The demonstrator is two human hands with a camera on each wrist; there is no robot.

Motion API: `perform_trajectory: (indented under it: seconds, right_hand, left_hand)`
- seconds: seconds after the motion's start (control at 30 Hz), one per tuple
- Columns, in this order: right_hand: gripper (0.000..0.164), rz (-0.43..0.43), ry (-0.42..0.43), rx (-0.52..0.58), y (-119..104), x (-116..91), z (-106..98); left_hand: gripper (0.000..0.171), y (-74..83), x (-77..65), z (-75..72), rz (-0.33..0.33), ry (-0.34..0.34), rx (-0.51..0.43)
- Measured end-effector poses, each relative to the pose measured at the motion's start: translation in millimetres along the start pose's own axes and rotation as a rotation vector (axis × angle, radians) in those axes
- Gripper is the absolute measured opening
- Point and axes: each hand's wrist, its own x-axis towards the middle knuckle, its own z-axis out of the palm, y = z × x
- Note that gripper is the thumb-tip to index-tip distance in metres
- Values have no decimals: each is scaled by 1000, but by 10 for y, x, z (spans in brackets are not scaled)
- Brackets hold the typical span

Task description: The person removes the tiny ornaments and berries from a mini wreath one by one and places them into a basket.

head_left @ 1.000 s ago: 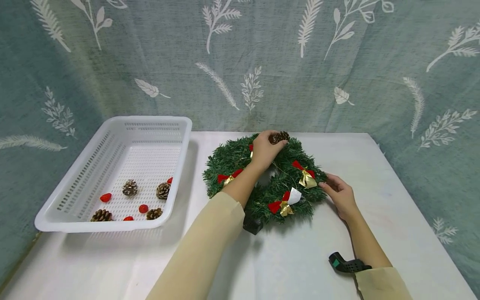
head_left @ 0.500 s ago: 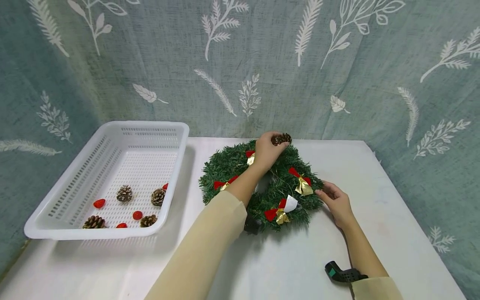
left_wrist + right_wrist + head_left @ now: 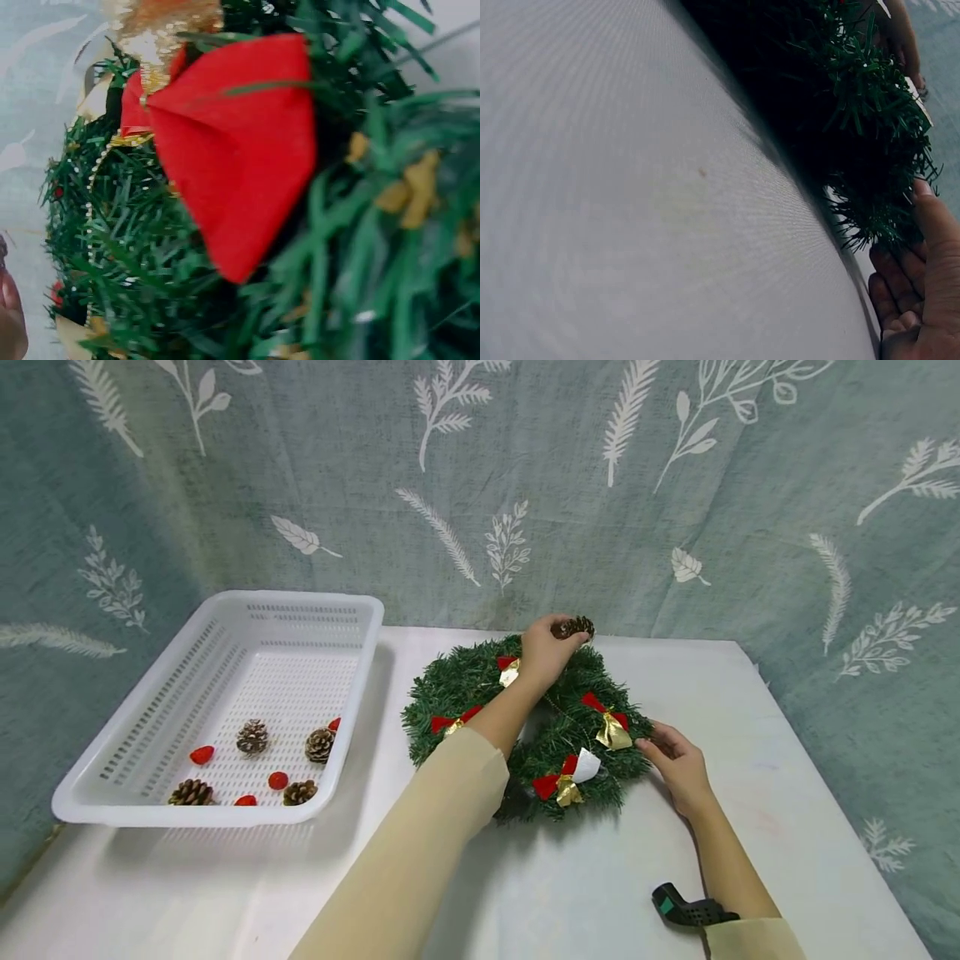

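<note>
A green tinsel wreath (image 3: 450,681) with red and gold bows lies on the white table. My left hand (image 3: 549,653) reaches across it and pinches a brown pine cone (image 3: 577,627) at the wreath's far edge. Whether the cone touches the greenery, I cannot tell. At the right edge, my right hand (image 3: 681,770) grips the wreath, thumb on top and fingers lower down. In the right wrist view its thumb (image 3: 934,217) presses the green tips. A large red bow (image 3: 240,150) fills the middle of the left wrist view. My left forearm hides part of the wreath.
To the left stands a white perforated basket (image 3: 217,816) holding several pine cones and red pieces. A patterned green curtain (image 3: 450,485) hangs behind the table (image 3: 585,893). A black wrist strap (image 3: 693,910) sits on my right forearm.
My left hand has moved a little right and farther back with the pine cone. My right hand keeps its place on the wreath's edge. The head view has shifted slightly.
</note>
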Motion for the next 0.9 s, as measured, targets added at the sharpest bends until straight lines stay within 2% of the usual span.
perform_trajectory:
  seconds: [0.13,0.3,0.53,0.7,0.9]
  right_hand:
    - [44,-8,-7,8,-30,-14,-12]
    - [44,-2,-20,15,-46,-23,-9]
    - [34,-4,-19,29,-40,-5,-18]
    - [39,-10,-16,12,-46,-4,-7]
    - [42,-14,-12,-10,-29,-3,-12]
  left_hand:
    - [34,48,32,18,9,-14,0]
    - [35,62,54,8,-12,-11,-30]
    - [38,6,28,37,-28,-2,-17]
    - [42,-59,-8,80,-65,-22,8]
    - [43,-94,-13,128,-97,-24,-9]
